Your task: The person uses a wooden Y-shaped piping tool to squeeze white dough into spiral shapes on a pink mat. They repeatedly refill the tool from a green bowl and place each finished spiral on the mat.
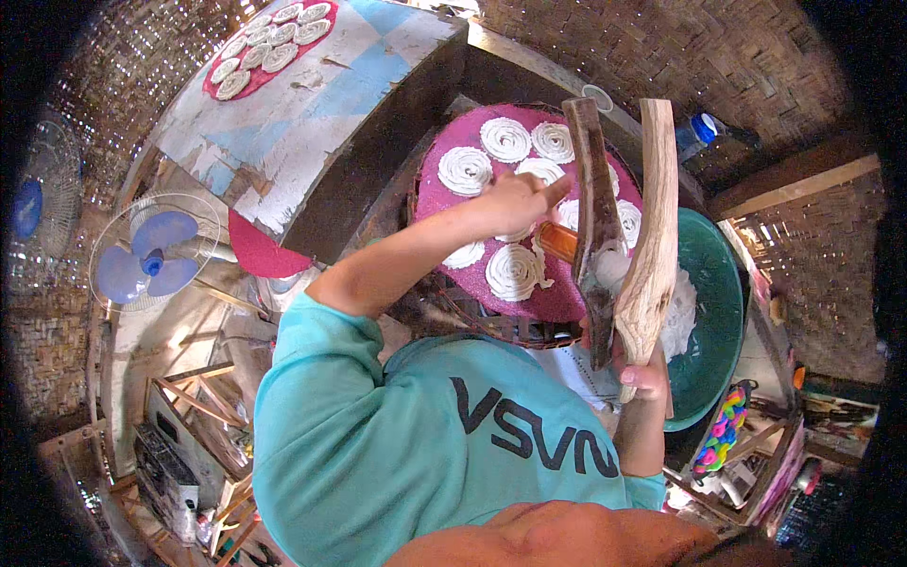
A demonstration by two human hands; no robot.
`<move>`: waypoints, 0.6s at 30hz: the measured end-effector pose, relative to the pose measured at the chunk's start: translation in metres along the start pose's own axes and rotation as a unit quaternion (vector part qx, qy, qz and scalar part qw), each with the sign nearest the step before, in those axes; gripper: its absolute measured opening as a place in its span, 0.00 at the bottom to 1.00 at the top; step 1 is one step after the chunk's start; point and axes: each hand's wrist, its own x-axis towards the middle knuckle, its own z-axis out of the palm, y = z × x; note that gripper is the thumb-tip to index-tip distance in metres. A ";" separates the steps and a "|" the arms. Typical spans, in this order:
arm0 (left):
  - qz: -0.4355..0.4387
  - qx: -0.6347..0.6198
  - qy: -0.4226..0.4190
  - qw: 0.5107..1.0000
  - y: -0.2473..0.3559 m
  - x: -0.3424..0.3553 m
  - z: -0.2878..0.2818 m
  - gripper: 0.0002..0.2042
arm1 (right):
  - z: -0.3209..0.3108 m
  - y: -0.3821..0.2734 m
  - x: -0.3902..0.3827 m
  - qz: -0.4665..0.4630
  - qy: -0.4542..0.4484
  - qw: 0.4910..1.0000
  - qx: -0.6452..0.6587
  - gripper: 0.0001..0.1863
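A round pink mat point(453, 250) carries several white dough coils point(515, 272) wound in spirals. Over the middle of the mat is my left hand point(521, 203), one finger stretched out to the right and the others partly hidden beneath it. My right hand point(647, 378) grips the lower end of a wooden hand press point(648, 236) with two long arms, one pale and one dark. Between the arms sits white dough point(612, 268), and an orange tube point(559, 241) points from them toward the mat. A thin white strand hangs by the tube's end.
A green basin point(710, 312) with white dough stands right of the press. At the upper left, a worn table point(274, 142) bears another pink mat point(210, 87) of coils. A blue-bladed fan point(151, 260) stands left. Woven walls point(756, 66) enclose the space.
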 end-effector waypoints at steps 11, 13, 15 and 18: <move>0.020 -0.016 0.101 0.995 -0.032 -0.019 0.010 0.29 | 0.007 0.013 0.016 -0.023 -0.007 1.000 -0.012 0.47; -0.032 -0.062 0.085 0.994 -0.027 -0.023 0.005 0.29 | 0.010 0.011 0.020 -0.029 0.003 0.999 -0.017 0.47; -0.028 -0.114 0.106 0.987 -0.035 -0.028 0.011 0.28 | 0.009 0.011 0.022 -0.031 0.006 0.999 -0.010 0.47; 0.010 -0.058 0.197 0.979 -0.053 -0.040 0.026 0.26 | 0.006 0.014 0.021 -0.042 0.010 0.999 0.006 0.47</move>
